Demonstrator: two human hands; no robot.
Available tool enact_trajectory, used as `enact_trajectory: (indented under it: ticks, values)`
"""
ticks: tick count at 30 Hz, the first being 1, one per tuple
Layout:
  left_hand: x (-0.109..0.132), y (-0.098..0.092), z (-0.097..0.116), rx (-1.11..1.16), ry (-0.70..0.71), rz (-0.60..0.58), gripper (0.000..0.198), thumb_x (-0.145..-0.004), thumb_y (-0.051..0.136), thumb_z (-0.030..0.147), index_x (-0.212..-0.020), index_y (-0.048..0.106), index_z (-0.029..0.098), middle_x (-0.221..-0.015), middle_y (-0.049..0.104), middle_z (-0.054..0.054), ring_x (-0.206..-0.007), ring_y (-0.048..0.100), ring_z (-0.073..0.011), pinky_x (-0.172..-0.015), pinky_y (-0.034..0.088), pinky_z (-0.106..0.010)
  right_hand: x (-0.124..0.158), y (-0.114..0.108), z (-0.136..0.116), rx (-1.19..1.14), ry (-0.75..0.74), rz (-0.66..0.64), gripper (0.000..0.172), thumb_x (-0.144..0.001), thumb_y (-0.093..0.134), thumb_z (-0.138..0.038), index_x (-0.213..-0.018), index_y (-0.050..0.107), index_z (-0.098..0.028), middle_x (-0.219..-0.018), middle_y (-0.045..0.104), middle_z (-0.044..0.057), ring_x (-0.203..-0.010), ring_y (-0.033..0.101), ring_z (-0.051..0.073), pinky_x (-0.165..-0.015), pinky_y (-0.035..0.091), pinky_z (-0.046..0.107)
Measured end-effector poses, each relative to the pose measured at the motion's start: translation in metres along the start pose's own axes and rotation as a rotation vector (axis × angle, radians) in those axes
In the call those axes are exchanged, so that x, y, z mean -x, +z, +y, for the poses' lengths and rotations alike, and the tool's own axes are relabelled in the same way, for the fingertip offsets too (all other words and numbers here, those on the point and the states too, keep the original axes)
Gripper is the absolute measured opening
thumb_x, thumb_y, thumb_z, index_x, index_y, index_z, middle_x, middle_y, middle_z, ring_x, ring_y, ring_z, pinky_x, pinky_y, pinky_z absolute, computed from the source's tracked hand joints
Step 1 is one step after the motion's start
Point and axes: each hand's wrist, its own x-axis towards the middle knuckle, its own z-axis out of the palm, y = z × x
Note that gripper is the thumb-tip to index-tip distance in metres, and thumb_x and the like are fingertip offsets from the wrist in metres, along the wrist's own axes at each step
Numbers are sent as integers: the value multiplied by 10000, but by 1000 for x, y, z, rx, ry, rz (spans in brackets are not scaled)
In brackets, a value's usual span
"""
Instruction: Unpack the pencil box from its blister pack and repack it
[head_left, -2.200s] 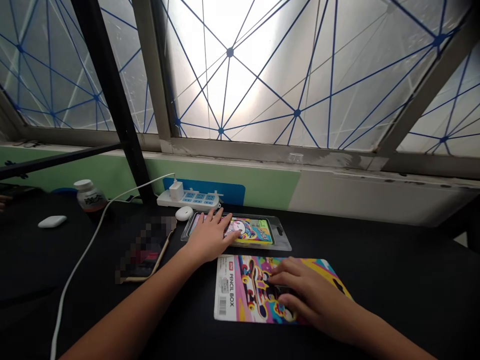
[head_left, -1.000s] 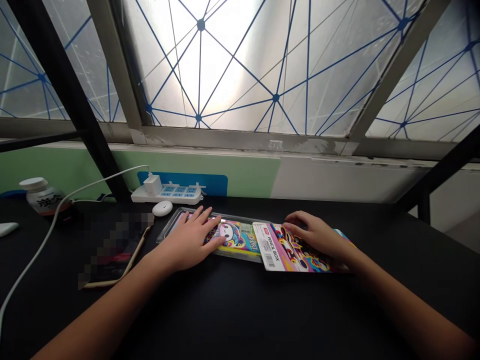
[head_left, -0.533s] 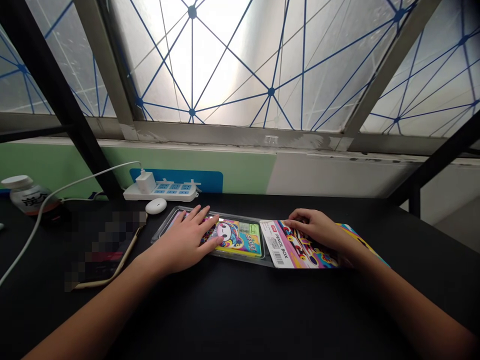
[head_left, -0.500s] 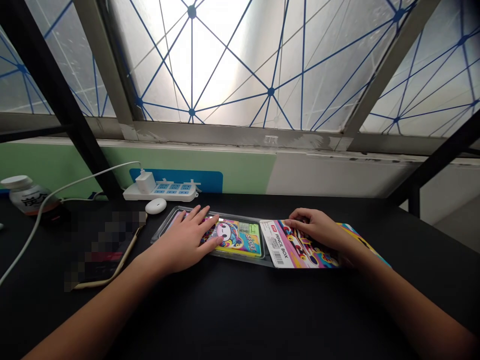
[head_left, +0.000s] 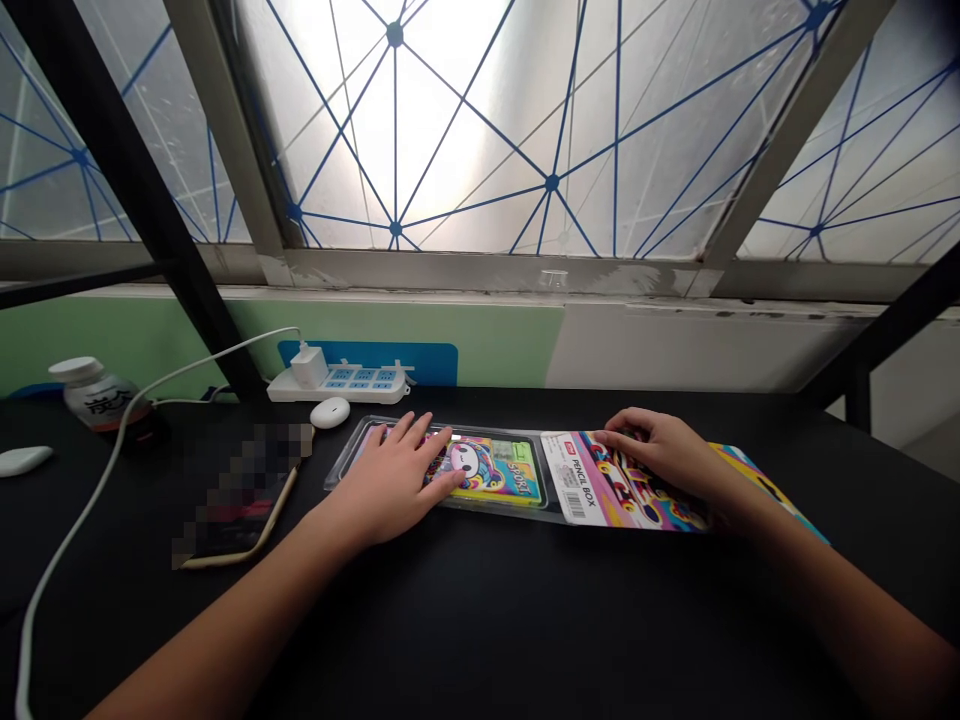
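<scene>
A colourful pencil box (head_left: 495, 470) with a cartoon face and the word SPORT lies in a clear plastic tray (head_left: 553, 500) on the desk. My left hand (head_left: 401, 475) is spread flat over the left part of the box, hiding some of it. Joined to or overlapping the tray's right end is a printed cardboard card (head_left: 577, 490) marked PENCIL BOX. My right hand (head_left: 664, 455) is closed at the card's far edge, thumb on the printed face and fingers curled. My wrist covers part of the card, whose yellow and blue end shows beyond it.
Behind stands a white power strip (head_left: 345, 385) with a charger (head_left: 309, 366) plugged in. Its cable (head_left: 112, 470) loops down the left side. Near it are a white earbud case (head_left: 330, 412), a blurred phone-like object (head_left: 247, 500), and a white-capped bottle (head_left: 94, 395). Black desk (head_left: 525, 620) lies in front.
The whole view has shifted, so most things appear a little further right. Both hands keep the same places on the pencil box and card. More of a white object shows at far left.
</scene>
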Motion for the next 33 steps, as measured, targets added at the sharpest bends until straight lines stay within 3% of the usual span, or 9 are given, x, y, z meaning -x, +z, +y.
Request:
enact_trajectory:
  ticks: [7,10,12,15,18,20,23,28,33]
  values:
    - [0,11,28,92,-17,54,712,-970,275,695,-1523,403,266,-1640,260,-102,-1523,154,-349,-1175,164,-618,6,25,-31,-12,-32,10,433,-862,528,-648,-854,684,-245,-839,715,49,-731,633,233,-642,462,341]
    - [5,6,46,347,12,56,676,-976,310,677,-1519,402,284,-1649,241,-61,-1531,132,-324,-1205,108,-597,6,36,-41,0,-94,-8,411,-898,498,-602,-870,691,-240,-892,703,61,-786,642,237,-701,478,350]
    - [7,-1,51,604,13,68,610,-987,350,634,-1497,427,307,-1642,272,-33,-1511,223,-306,-1211,192,-525,6,38,-43,6,-115,-22,424,-909,482,-596,-857,699,-236,-907,693,71,-808,645,240,-729,485,356]
    - [6,-12,40,919,-15,190,475,-986,428,556,-1339,582,278,-1579,405,-47,-1399,438,-296,-1131,373,-412,6,33,-39,16,-117,-68,466,-910,466,-630,-863,703,-232,-924,689,79,-834,648,244,-741,495,353]
    - [-2,-14,16,1010,-66,428,338,-974,493,473,-1131,674,233,-1419,576,-68,-1328,501,-282,-1119,366,-388,6,20,-30,9,-127,-152,489,-892,479,-664,-939,709,-235,-989,693,78,-883,651,253,-770,511,351]
    - [-9,-10,3,1106,-142,501,287,-962,524,444,-1076,677,230,-1306,646,-68,-1305,510,-278,-1129,337,-395,7,11,-23,0,-149,-207,495,-850,541,-676,-1019,706,-241,-1040,694,74,-923,656,268,-803,523,356]
    - [-16,0,-4,1270,-236,496,293,-967,506,459,-1064,651,223,-1258,659,-85,-1269,537,-285,-1112,350,-428,6,2,-15,-5,-163,-287,540,-782,637,-671,-1121,686,-254,-1106,690,75,-998,662,301,-861,536,375]
    - [-19,12,7,1418,-272,481,340,-995,427,477,-1126,581,203,-1306,634,-142,-1273,555,-277,-1071,400,-433,1,2,-19,8,-185,-333,593,-784,664,-648,-1238,640,-268,-1255,644,97,-1125,635,328,-951,527,412]
    - [-18,16,10,1528,-292,482,428,-1008,376,559,-1196,551,217,-1373,602,-143,-1359,484,-272,-1125,335,-441,-10,18,-69,105,-287,-357,630,-792,632,-692,-1262,633,-271,-1314,609,112,-1176,603,339,-996,491,451]
